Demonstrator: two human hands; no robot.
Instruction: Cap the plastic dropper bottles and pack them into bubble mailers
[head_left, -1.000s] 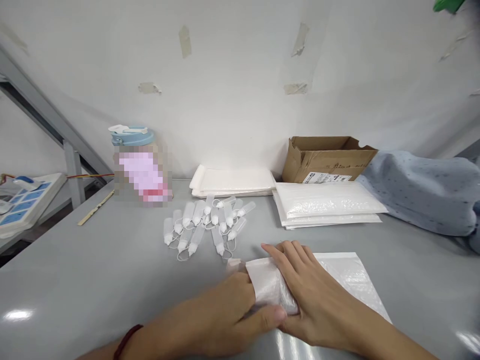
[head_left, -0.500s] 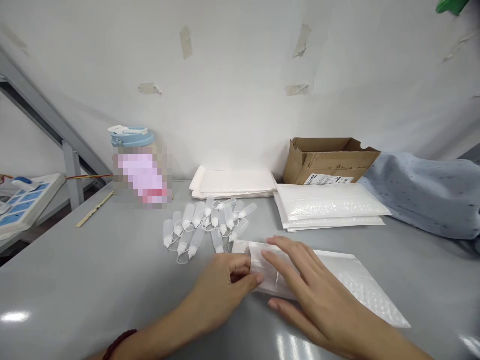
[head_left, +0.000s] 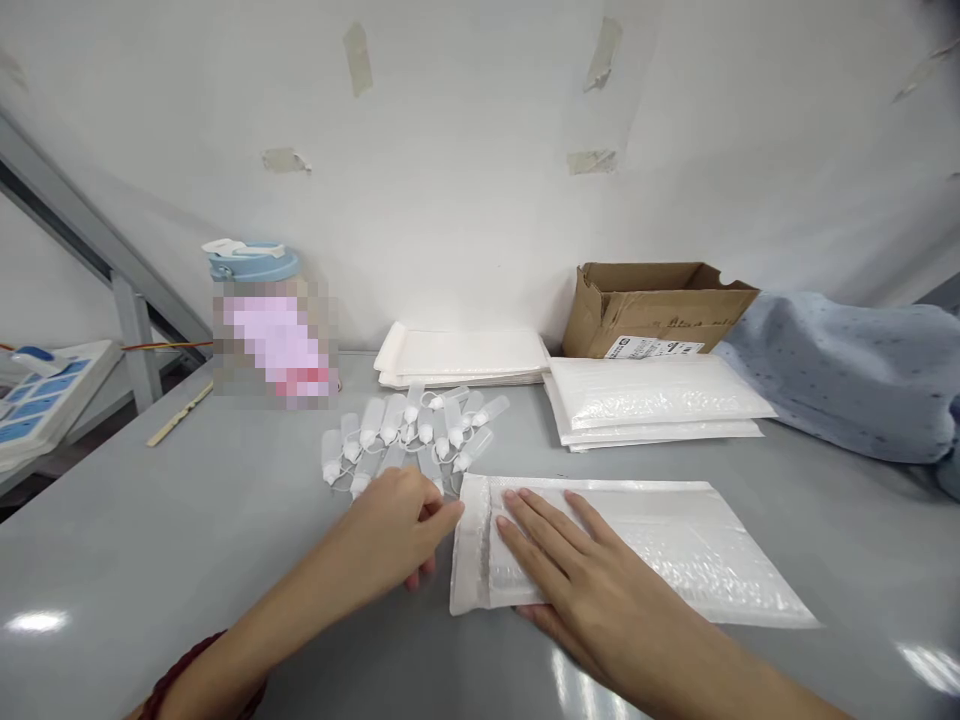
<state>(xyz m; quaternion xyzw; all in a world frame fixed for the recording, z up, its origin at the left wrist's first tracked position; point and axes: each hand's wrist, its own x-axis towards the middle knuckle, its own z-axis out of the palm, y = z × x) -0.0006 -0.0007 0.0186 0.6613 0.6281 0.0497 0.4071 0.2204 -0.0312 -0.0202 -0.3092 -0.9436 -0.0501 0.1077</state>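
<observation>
Head view: the mailer (head_left: 637, 545) now lies unrolled under the flat, open right hand (head_left: 570, 570), while the left hand (head_left: 397, 525), loosely curled and empty, has left it and sits beside the bottles (head_left: 409, 435).

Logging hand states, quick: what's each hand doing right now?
Left hand: fingers curled, holding nothing visible, beside the small bottles.
Right hand: open, flat on the white bubble mailer.

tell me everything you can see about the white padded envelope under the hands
The padded envelope is white and glossy, with bubble texture showing through. It lies flat on the grey table, long side running left to right, its flap end at the left. The right hand presses flat on that end; the left hand touches the flap edge.
</observation>
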